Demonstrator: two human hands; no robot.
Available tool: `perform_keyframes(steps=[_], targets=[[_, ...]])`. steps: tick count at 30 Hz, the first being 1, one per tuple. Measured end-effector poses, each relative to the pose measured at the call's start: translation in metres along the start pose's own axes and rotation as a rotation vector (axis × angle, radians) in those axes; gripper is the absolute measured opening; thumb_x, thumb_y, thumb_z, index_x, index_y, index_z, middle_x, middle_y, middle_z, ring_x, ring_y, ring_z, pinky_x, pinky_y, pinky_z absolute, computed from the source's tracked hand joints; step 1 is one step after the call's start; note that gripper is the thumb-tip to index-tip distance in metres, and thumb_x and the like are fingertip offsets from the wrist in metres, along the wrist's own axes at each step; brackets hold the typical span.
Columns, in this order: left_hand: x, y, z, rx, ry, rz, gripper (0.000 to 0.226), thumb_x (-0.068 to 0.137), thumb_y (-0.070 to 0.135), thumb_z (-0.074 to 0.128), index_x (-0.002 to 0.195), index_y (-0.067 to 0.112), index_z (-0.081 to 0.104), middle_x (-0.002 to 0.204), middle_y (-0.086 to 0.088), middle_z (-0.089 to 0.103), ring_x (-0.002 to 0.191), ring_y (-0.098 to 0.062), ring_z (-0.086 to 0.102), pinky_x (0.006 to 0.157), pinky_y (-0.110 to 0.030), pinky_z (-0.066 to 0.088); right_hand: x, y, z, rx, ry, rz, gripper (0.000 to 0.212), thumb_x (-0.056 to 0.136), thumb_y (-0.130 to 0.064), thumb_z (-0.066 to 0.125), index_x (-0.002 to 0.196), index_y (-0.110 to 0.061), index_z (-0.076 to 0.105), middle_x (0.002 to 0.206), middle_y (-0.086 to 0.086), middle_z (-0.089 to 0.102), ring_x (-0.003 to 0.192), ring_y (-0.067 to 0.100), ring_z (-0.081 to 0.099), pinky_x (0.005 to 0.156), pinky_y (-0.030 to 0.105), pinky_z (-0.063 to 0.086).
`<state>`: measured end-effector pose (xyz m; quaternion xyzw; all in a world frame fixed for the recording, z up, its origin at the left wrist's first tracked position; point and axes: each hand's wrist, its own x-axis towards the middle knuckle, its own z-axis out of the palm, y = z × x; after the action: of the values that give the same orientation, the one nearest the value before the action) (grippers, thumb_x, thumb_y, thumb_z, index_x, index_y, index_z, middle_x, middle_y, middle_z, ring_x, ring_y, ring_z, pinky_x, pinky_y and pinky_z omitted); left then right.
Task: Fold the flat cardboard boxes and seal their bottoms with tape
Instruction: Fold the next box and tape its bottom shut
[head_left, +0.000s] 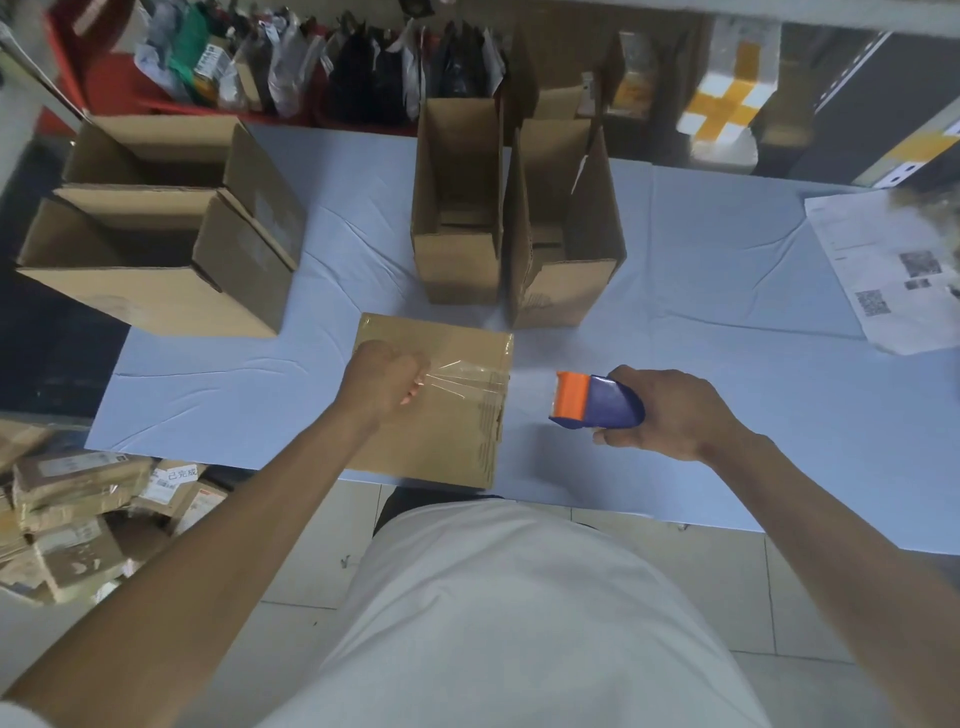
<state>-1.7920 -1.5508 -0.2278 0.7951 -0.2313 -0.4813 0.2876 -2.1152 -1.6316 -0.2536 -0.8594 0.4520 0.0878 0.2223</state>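
My left hand presses curled on the brown cardboard box; my right hand grips the blue-orange tape dispenser. I should smooth the clear tape flat.

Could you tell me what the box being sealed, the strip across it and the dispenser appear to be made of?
The box looks like matte brown cardboard. The strip seems thin clear plastic tape, glossy and wrinkled. The dispenser appears to be smooth hard plastic, blue with an orange front.
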Motion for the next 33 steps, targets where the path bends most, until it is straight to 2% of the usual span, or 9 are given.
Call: perform_keyframes(steps=[4, 9, 16, 20, 22, 25, 27, 29, 33], targets=[[0.002, -0.011, 0.005, 0.112, 0.033, 0.048, 0.031, 0.061, 0.028, 0.060, 0.067, -0.003, 0.065, 0.064, -0.010, 0.062, 0.061, -0.022, 0.057, 0.062, -0.031, 0.047, 0.008, 0.000, 0.000, -0.022, -0.023, -0.001, 0.053, 0.066, -0.078, 0.062, 0.099, -0.039, 0.048, 0.079, -0.019, 0.058, 0.068, 0.008, 0.053, 0.051, 0.019, 0.029], [0.003, -0.018, 0.008, 0.463, 0.185, 0.204, 0.019, 0.078, 0.018, 0.061, 0.072, 0.001, 0.067, 0.072, -0.012, 0.067, 0.074, -0.030, 0.062, 0.065, -0.040, 0.053, 0.020, -0.012, 0.007, -0.075, -0.112, 0.017, 0.052, 0.068, -0.080, 0.058, 0.092, -0.039, 0.039, 0.077, -0.015, 0.053, 0.067, 0.009, 0.050, 0.050, 0.021, 0.028], [0.002, -0.025, 0.000, 0.404, 0.328, 0.250, 0.018, 0.077, 0.014, 0.067, 0.058, 0.014, 0.067, 0.065, 0.002, 0.068, 0.073, -0.024, 0.063, 0.063, -0.032, 0.048, 0.037, -0.040, 0.021, -0.109, -0.117, 0.058, 0.055, 0.068, -0.078, 0.059, 0.092, -0.035, 0.036, 0.076, -0.009, 0.050, 0.068, 0.018, 0.051, 0.048, 0.023, 0.028], [0.001, -0.030, 0.000, 0.263, 0.361, 0.224, 0.007, 0.075, 0.012, 0.071, 0.080, 0.016, 0.074, 0.078, 0.006, 0.070, 0.082, -0.021, 0.066, 0.063, -0.025, 0.044, 0.042, -0.047, 0.023, -0.122, -0.105, 0.067, 0.056, 0.070, -0.076, 0.062, 0.094, -0.033, 0.035, 0.078, -0.008, 0.049, 0.069, 0.019, 0.050, 0.047, 0.023, 0.026], [0.006, -0.031, -0.006, 0.276, 0.404, 0.233, 0.032, 0.073, 0.014, 0.075, 0.105, 0.012, 0.072, 0.095, 0.000, 0.069, 0.093, -0.023, 0.063, 0.074, -0.026, 0.043, 0.044, -0.048, 0.024, -0.123, -0.098, 0.076, 0.056, 0.071, -0.074, 0.063, 0.094, -0.032, 0.034, 0.079, -0.007, 0.048, 0.069, 0.019, 0.049, 0.047, 0.023, 0.026], [0.012, -0.030, -0.016, 0.377, 0.379, 0.287, 0.026, 0.075, 0.011, 0.069, 0.101, 0.012, 0.072, 0.092, -0.002, 0.070, 0.093, -0.025, 0.062, 0.075, -0.025, 0.040, 0.044, -0.048, 0.024, -0.124, -0.100, 0.080, 0.056, 0.070, -0.073, 0.064, 0.095, -0.032, 0.035, 0.079, -0.007, 0.048, 0.069, 0.019, 0.049, 0.047, 0.023, 0.025], [0.009, -0.027, -0.016, 0.473, 0.366, 0.403, 0.015, 0.074, 0.002, 0.067, 0.088, 0.007, 0.072, 0.084, -0.005, 0.068, 0.085, -0.032, 0.060, 0.073, -0.030, 0.043, 0.046, -0.049, 0.025, -0.118, -0.098, 0.084, 0.056, 0.069, -0.074, 0.064, 0.094, -0.032, 0.036, 0.078, -0.008, 0.049, 0.069, 0.018, 0.050, 0.048, 0.023, 0.026], [0.004, -0.025, -0.010, 0.639, 0.419, 0.615, 0.026, 0.071, -0.012, 0.062, 0.089, 0.002, 0.073, 0.092, -0.015, 0.066, 0.086, -0.039, 0.055, 0.073, -0.039, 0.048, 0.047, -0.051, 0.025, -0.120, -0.098, 0.084, 0.056, 0.069, -0.074, 0.064, 0.094, -0.032, 0.036, 0.077, -0.008, 0.048, 0.069, 0.018, 0.050, 0.048, 0.023, 0.026], [-0.004, -0.017, 0.010, 0.647, 0.299, 0.780, 0.033, 0.075, -0.007, 0.060, 0.101, 0.010, 0.071, 0.105, -0.008, 0.063, 0.099, -0.029, 0.055, 0.078, -0.039, 0.052, 0.048, -0.053, 0.025, -0.128, -0.108, 0.079, 0.056, 0.070, -0.073, 0.065, 0.095, -0.032, 0.036, 0.081, -0.007, 0.050, 0.071, 0.019, 0.050, 0.048, 0.023, 0.026]])
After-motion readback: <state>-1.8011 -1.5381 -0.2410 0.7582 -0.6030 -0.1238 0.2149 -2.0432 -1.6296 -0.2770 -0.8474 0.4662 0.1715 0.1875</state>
